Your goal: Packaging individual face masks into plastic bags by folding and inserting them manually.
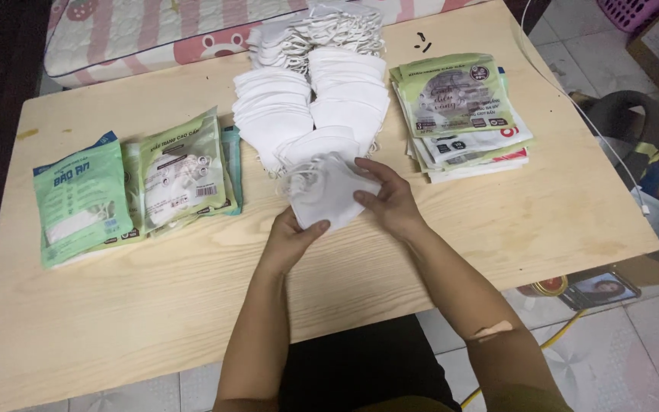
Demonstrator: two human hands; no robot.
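Your left hand and right hand both grip one white mask above the worktop, near two white mask rows, between two pouch stacks.

- White face masks, stacked at upper centre
- Green-and-white pouches, upper right
- Green pouch with blue top edge, left
- Pale wood-grain table
- Pink-and-white striped cushion, upper left
- Purple basket, upper right corner

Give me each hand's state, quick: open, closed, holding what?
Left hand: closed on the lower edge of the white mask stack.
Right hand: closed on the same stack's right side.
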